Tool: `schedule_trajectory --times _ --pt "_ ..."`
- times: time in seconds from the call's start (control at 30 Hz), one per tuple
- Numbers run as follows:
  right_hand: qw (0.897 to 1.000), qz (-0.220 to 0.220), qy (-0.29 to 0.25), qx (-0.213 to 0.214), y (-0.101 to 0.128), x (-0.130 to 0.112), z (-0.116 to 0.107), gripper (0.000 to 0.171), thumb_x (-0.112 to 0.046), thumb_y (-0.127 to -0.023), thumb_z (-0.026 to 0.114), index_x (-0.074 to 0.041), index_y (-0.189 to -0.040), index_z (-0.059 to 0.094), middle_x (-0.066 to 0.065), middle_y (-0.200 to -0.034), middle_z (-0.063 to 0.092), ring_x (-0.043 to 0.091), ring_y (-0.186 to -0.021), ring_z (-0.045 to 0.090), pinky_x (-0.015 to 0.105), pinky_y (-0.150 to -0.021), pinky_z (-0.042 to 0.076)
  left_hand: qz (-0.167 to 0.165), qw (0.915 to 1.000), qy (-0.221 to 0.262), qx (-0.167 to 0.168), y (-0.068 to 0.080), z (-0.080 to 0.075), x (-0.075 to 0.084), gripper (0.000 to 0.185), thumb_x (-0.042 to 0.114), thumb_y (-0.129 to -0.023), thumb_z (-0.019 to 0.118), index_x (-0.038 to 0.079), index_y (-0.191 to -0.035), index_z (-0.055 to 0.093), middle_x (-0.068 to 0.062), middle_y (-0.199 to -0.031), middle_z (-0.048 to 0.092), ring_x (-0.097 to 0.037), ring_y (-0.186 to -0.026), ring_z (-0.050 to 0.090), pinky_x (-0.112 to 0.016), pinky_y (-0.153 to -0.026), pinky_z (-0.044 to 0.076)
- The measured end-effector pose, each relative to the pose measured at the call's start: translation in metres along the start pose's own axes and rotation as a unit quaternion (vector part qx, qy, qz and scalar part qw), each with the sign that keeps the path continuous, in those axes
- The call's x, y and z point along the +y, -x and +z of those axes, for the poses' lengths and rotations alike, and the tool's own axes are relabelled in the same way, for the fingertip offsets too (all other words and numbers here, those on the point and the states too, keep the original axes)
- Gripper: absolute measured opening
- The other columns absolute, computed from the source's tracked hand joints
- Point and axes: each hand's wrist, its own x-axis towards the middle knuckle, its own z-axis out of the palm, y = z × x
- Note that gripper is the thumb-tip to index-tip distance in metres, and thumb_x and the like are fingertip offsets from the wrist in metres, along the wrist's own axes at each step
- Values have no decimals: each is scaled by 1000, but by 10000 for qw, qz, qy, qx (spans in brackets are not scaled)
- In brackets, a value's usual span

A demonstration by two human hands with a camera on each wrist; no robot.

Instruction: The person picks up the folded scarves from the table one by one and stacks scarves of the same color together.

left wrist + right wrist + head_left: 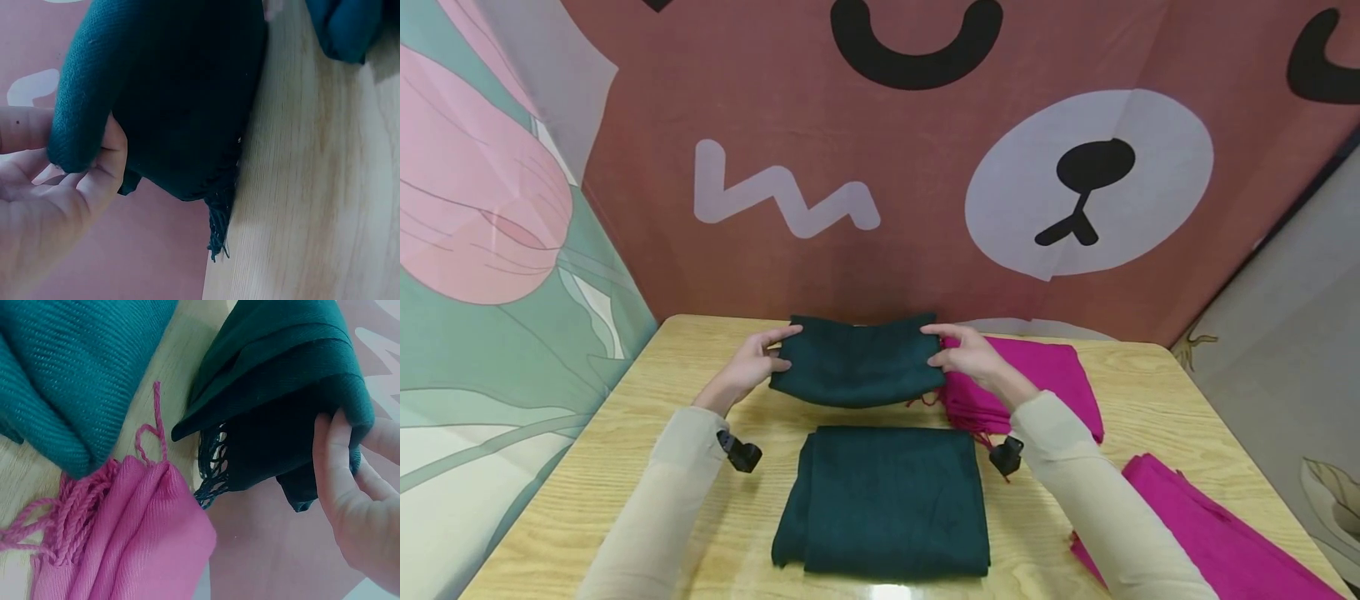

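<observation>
Both hands hold up a folded dark teal scarf (857, 362) by its two sides, near the back of the table. My left hand (748, 362) pinches the left end; in the left wrist view its fingers curl round the folded edge of the scarf (81, 125), and fringe (219, 225) hangs below. On the opposite end, my right hand (973, 358) grips the fold, with fingers inside and thumb outside, as the right wrist view shows. A second teal scarf (895, 500), folded into a rectangle, lies nearer on the table.
Just right of the held scarf lies a folded magenta scarf (1052, 375) with twisted fringe (69, 519). Another magenta scarf (1210, 533) lies at the front right, partly behind the right sleeve. A bear-print cloth (775, 275) hangs behind the wooden table (625, 467).
</observation>
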Motion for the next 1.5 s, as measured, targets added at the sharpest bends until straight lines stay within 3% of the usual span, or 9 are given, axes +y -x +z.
schedule_trajectory --times 0.23,0.3,0.37,0.47,0.6,0.77,0.83,1.07,1.5 --pt "10000 -54 -19 -40 3 0 -2 54 4 -81 60 -6 -132 47 13 -143 25 27 -101 52 39 -81 48 -36 9999 93 -85 2 2 2 59 -10 -87 47 7 -141 33 -15 -146 24 -34 -127 33 -46 -96 36" --pt "10000 -52 -50 -20 4 0 -2 53 4 -81 60 -6 -132 47 12 -142 26 21 -79 56 38 -79 48 -39 9998 175 -101 3 3 3 59 -10 -88 47 8 -142 32 -16 -145 26 -33 -126 35 -45 -96 36" --pt "10000 -25 -84 13 5 0 -2 53 3 -81 61 -7 -132 47 11 -142 27 15 -61 52 38 -78 48 -26 9996 237 -119 4 4 4 59 -10 -88 47 8 -142 31 -16 -145 26 -33 -126 35 -44 -96 37" --pt "9999 -48 -109 18 7 0 -3 54 3 -82 60 -8 -132 47 11 -142 27 11 -48 46 36 -79 48 22 9995 274 -164 5 4 5 59 -10 -88 47 8 -142 30 -16 -146 25 -32 -127 34 -43 -95 37" --pt "9999 -131 -40 -9 11 -1 -5 54 3 -82 60 -8 -133 46 12 -142 27 16 -69 61 34 -79 49 42 9996 214 -152 7 4 6 59 -9 -88 48 8 -142 31 -14 -148 19 -33 -130 28 -45 -97 35" --pt "9999 -145 19 -35 15 0 -7 54 1 -83 60 -9 -134 45 12 -143 25 22 -90 59 39 -83 47 35 9999 73 -75 10 6 9 58 -9 -88 49 8 -141 33 -12 -150 13 -35 -134 15 -47 -99 30" --pt "9999 -153 5 -50 16 0 -8 54 1 -83 60 -9 -134 45 12 -144 25 22 -92 59 40 -86 46 43 9999 52 -78 11 6 10 58 -9 -88 49 8 -141 34 -12 -150 13 -35 -134 14 -47 -99 30" --pt "9998 -217 5 -36 24 1 -11 53 2 -83 60 -8 -134 45 11 -144 24 25 -95 58 40 -87 46 152 9997 105 -158 14 11 14 58 -9 -87 49 8 -141 34 -13 -148 19 -34 -128 32 -44 -96 37" --pt "9998 -208 9 -59 37 -1 -14 56 0 -82 62 -10 -134 44 10 -145 23 25 -98 56 35 -81 49 287 9995 14 -128 19 16 13 58 -9 -86 51 9 -140 37 -11 -149 18 -37 -131 24 -46 -96 35"
